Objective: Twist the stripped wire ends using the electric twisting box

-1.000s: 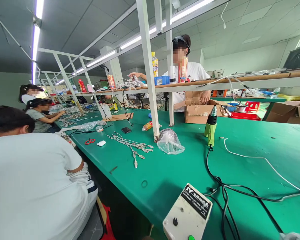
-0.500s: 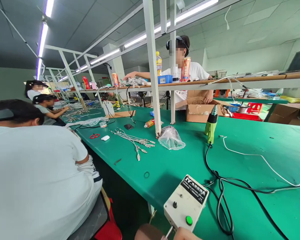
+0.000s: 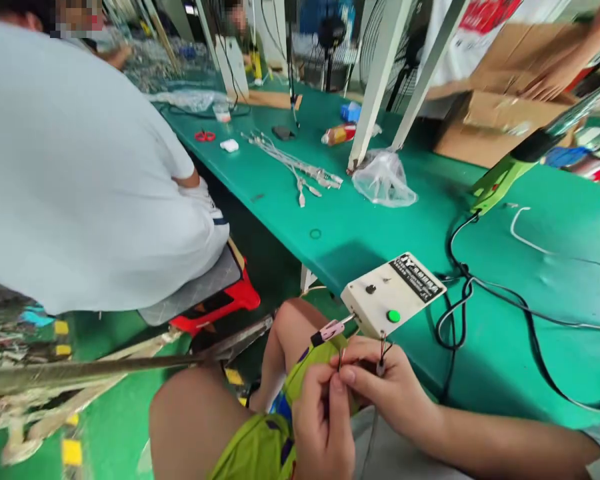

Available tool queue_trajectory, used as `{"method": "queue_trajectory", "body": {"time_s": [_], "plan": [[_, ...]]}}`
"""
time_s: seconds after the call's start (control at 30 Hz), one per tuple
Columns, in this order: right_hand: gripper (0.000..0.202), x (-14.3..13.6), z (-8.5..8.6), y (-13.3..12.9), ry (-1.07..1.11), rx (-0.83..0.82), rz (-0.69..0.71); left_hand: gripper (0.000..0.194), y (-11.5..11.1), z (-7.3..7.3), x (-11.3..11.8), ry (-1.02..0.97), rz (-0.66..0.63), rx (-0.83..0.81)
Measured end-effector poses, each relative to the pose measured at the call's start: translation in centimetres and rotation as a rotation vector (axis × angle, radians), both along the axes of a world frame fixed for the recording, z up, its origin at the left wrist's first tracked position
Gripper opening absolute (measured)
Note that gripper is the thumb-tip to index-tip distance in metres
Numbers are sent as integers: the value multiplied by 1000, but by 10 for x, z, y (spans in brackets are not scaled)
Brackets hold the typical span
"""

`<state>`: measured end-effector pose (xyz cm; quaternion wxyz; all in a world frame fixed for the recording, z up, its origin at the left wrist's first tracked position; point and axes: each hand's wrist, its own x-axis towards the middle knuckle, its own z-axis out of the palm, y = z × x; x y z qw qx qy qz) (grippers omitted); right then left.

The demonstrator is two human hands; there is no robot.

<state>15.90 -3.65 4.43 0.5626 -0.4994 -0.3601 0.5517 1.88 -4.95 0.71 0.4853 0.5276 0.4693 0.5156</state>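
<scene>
In front of my lap, both hands meet with their fingertips pinched together. My left hand (image 3: 325, 420) is closed on thin wires (image 3: 341, 359) at the end of a cable. My right hand (image 3: 400, 387) pinches the same spot from the other side. Another cable end (image 3: 382, 363) with dark wires sticks up between its fingers. A thin grey cable (image 3: 373, 440) hangs below the hands. Just beyond them, at the table edge, sits a white wire-twisting machine (image 3: 375, 293) with a black knob and a green button. Its pink and black chuck (image 3: 329, 332) points toward my knees.
The green table (image 3: 290, 213) carries grey USB cables (image 3: 300, 167), a plastic bag (image 3: 385, 180), red scissors (image 3: 205, 136) and a green heat gun (image 3: 503, 180) with black cords. A seated person (image 3: 90, 173) is close on my left. Across the table, a person's hand (image 3: 550, 80) touches a cardboard box (image 3: 480, 130).
My view has tilted down and turned. My hands, barely visible before at the machine's front, are now drawn back toward my lap, pinching wires in full sight.
</scene>
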Motion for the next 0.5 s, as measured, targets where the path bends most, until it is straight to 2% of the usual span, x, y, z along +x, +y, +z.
{"method": "queue_trajectory", "body": {"time_s": [0.17, 0.37, 0.5], "plan": [[40, -3, 12, 3, 117, -160, -7, 34, 8, -1, -3, -7, -69, 18], [51, -8, 13, 8, 229, -228, 89, 17, 6, -11, -5, -9, -7, 64], [58, -7, 14, 9, 204, -300, 118, 14, 3, -14, -2, -54, 5, 65]]}}
